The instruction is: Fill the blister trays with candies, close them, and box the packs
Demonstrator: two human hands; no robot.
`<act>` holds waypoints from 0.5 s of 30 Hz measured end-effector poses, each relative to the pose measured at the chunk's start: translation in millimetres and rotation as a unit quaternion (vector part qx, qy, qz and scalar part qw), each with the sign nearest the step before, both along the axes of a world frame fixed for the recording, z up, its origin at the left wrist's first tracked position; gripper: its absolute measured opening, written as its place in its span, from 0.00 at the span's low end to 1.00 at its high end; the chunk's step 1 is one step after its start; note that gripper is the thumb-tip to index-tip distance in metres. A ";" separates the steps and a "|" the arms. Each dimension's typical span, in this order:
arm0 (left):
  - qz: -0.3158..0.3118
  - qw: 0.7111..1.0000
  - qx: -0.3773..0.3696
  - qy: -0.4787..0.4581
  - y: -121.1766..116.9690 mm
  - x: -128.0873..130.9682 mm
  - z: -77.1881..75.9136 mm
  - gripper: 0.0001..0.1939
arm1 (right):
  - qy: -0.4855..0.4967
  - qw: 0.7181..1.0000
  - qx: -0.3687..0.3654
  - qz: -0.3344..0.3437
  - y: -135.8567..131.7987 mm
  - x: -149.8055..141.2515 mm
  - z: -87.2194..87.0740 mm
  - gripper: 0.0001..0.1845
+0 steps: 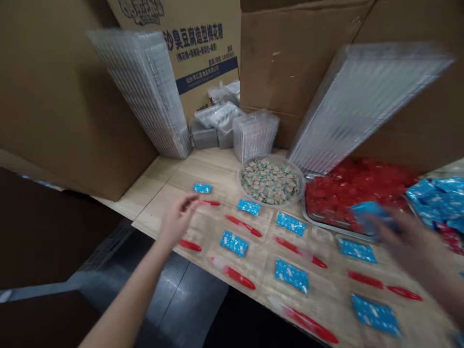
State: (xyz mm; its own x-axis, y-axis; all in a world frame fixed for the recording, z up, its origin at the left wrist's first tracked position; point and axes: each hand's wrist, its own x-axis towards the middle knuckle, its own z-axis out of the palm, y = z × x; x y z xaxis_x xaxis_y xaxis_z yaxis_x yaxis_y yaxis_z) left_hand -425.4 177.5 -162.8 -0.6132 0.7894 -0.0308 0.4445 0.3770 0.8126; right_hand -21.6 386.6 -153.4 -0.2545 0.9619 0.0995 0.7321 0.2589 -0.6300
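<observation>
Several clear trays lie in two rows on the wooden table (170, 176), each with a blue packet (234, 243) and a red spoon (243, 225). My left hand (177, 221) reaches over the leftmost trays; its fingers are pinched together near a red spoon (210, 203), and whether they touch it I cannot tell. My right hand (409, 241), blurred by motion, holds a blue packet (368, 211) above the front edge of the metal tray (328, 224) of red candies.
A clear bowl (271, 181) of small wrapped sweets stands behind the rows. Loose blue packets (440, 198) pile at the right. Two stacks of clear trays (152, 92) lean on cardboard boxes (297, 58). The table edge drops off at the left.
</observation>
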 end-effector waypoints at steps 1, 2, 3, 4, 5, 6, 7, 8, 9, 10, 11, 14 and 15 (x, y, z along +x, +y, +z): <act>-0.041 0.994 0.013 -0.100 -8.1 22.5 3.9 0.16 | 0.005 0.995 -0.071 0.073 -28.2 -38.3 2.3 0.14; -0.081 0.977 0.016 -0.195 -15.6 43.8 7.3 0.19 | 0.016 0.976 -0.135 0.172 -56.0 -76.4 4.5 0.13; -0.097 0.957 0.021 -0.272 -22.3 60.9 10.1 0.21 | 0.020 0.948 -0.188 0.256 -81.9 -111.7 6.4 0.12; -0.098 0.945 0.022 -0.313 -28.4 71.7 12.1 0.20 | 0.031 0.920 -0.223 0.321 -104.6 -142.4 8.1 0.11; -0.086 0.940 0.021 -0.330 -34.1 74.7 13.0 0.16 | 0.043 0.898 -0.246 0.363 -123.0 -167.2 9.7 0.12; -0.063 0.943 0.024 -0.327 -39.7 69.5 12.7 0.14 | 0.059 0.888 -0.255 0.379 -136.7 -185.7 10.9 0.15; -0.030 0.953 0.028 -0.301 -45.4 57.0 11.2 0.12 | 0.075 0.879 -0.262 0.390 -145.8 -198.0 11.8 0.19; 0.005 0.964 0.031 -0.265 -51.0 39.0 8.4 0.11 | 0.090 0.876 -0.266 0.393 -150.8 -204.6 12.2 0.22; 0.056 0.978 0.032 -0.199 -56.2 18.0 4.4 0.12 | 0.102 0.875 -0.265 0.392 -152.7 -206.5 12.1 0.24; 0.101 0.987 0.019 -0.122 -60.4 -3.6 -0.8 0.14 | 0.106 0.876 -0.262 0.391 -152.7 -204.4 11.5 0.25; 0.118 0.991 -0.018 -0.059 -63.4 -23.3 -6.8 0.14 | 0.103 0.878 -0.256 0.390 -151.8 -199.3 10.7 0.24; 0.080 0.985 -0.122 0.089 -64.4 -58.9 -27.4 0.14 | 0.055 0.889 -0.242 0.384 -149.2 -173.9 7.5 0.17; 0.058 0.979 -0.133 0.141 -63.4 -62.5 -34.0 0.15 | 0.038 0.892 -0.242 0.380 -148.9 -164.1 6.5 0.15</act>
State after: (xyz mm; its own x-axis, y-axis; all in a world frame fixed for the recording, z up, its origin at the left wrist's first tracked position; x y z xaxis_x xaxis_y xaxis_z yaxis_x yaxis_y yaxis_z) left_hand -487.9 114.1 -196.8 -0.7124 0.7005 -0.0422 0.5781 0.6198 0.5307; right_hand -185.7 237.7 -146.9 -0.8616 0.4497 -0.2355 0.4116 0.3473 -0.8426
